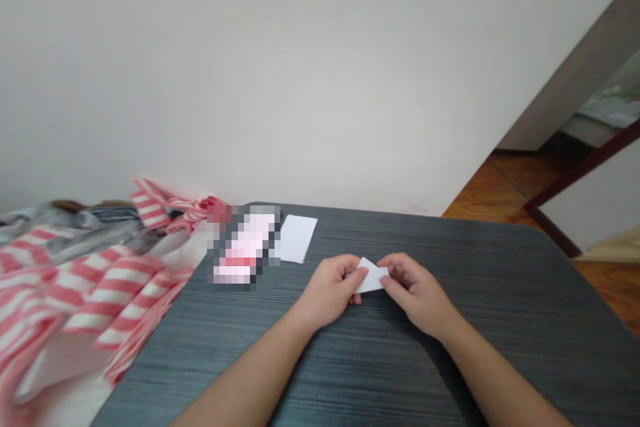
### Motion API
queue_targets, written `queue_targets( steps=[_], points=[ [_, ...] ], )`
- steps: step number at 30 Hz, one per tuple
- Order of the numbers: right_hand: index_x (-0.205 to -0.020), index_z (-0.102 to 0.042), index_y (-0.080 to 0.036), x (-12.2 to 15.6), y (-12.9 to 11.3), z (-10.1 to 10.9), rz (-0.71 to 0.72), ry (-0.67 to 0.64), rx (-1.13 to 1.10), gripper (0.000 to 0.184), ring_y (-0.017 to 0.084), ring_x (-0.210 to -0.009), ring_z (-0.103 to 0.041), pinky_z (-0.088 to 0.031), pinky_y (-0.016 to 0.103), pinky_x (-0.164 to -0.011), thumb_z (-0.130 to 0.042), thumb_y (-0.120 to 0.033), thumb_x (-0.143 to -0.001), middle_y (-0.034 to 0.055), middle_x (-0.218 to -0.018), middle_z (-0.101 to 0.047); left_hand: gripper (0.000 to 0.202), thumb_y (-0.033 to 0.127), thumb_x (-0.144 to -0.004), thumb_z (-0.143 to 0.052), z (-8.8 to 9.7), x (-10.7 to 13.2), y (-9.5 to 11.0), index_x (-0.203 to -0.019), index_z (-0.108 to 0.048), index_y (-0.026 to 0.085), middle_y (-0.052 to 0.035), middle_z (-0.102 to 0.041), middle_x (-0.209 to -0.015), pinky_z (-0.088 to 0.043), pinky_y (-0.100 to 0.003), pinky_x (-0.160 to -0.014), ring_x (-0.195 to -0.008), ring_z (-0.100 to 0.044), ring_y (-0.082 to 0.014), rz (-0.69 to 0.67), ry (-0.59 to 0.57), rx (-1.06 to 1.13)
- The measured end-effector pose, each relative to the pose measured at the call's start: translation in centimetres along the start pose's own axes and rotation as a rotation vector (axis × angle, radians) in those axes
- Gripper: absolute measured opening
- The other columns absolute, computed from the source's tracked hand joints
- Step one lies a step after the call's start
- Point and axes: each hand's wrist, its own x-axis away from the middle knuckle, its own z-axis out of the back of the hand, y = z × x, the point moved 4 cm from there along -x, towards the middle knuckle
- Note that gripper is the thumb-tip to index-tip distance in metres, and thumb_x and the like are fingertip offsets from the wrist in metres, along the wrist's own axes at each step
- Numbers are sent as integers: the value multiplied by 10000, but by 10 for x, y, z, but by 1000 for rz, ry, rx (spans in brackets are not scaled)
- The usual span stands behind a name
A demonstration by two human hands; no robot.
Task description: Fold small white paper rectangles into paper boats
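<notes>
A small piece of white folded paper [371, 278], roughly triangular in outline, is held just above the dark table between both hands. My left hand [334, 289] pinches its left side, thumb on top and fingers curled beneath. On the other side, my right hand [413, 290] grips the right corner between thumb and fingers. The undersides of the paper and some fingertips are hidden. Farther back, a flat stack or sheet of white paper [299, 239] lies on the table, apart from both hands.
Left of the white sheet, a pixelated pinkish rectangular object [245, 247] rests on the dark wood-grain table [500, 293]. Red-and-white striped cloth [107, 287] is heaped beyond the table's left edge. A pale wall [320, 80] stands behind; wooden floor [493, 187] shows at right.
</notes>
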Motion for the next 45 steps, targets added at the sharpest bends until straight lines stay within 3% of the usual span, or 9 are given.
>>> queue_targets(
  steps=[6, 17, 21, 25, 31, 37, 45],
  points=[
    [-1010, -628, -216, 1, -14, 5, 179, -104, 114, 172, 108, -607, -498, -437, 243, -561, -632, -206, -838, 65, -1034, -607, 278, 401, -855, -584, 1, -1, 0, -745, -619, 148, 31, -544, -555, -337, -196, -466, -467, -480, -92, -7, 9, 21],
    [-890, -677, -217, -3, -22, 8, 245, -84, 201, 108, 179, -796, -607, -476, 295, -715, -571, -223, -910, 66, -944, -648, 299, 397, -873, -546, 0, 0, 2, -726, -647, 157, 23, -560, -558, -328, -210, -477, -479, -476, -104, -18, -18, -88],
    [-828, -646, -212, -4, -24, 9, 226, -30, 216, 146, 191, -799, -613, -475, 312, -752, -540, -230, -926, 59, -868, -655, 323, 388, -901, -509, 0, 2, 6, -746, -674, 157, 27, -540, -520, -339, -208, -486, -476, -468, -105, -37, -28, -156],
    [-789, -607, -211, -4, -22, 8, 193, 18, 261, 169, 181, -722, -589, -458, 297, -695, -517, -234, -931, 41, -786, -636, 359, 391, -931, -462, -1, 4, 9, -780, -686, 155, 20, -544, -529, -353, -209, -509, -494, -482, -108, -75, -53, -156],
    [-809, -598, -211, -5, -19, 8, 161, 70, 308, 137, 170, -670, -557, -427, 277, -633, -520, -238, -919, 21, -732, -602, 175, 306, -817, -631, -3, 3, 6, -874, -687, 150, -5, -631, -712, -380, -200, -528, -572, -510, -107, -80, -60, -110],
    [-795, -596, -207, -5, -22, 7, 159, 52, 285, 154, 161, -669, -547, -417, 274, -644, -518, -225, -927, 11, -716, -586, 208, 281, -874, -546, -3, 3, 11, -777, -682, 156, 32, -560, -568, -366, -192, -502, -504, -492, -94, -48, -45, -189],
    [-991, -594, -214, 0, -6, 5, 50, 65, 178, 100, 161, -685, -582, -455, 270, -645, -546, -248, -910, 10, -772, -609, 230, 293, -885, -532, -2, 3, 12, -757, -666, 158, 39, -536, -529, -356, -187, -482, -480, -477, -94, -34, -21, -203]
  ],
)
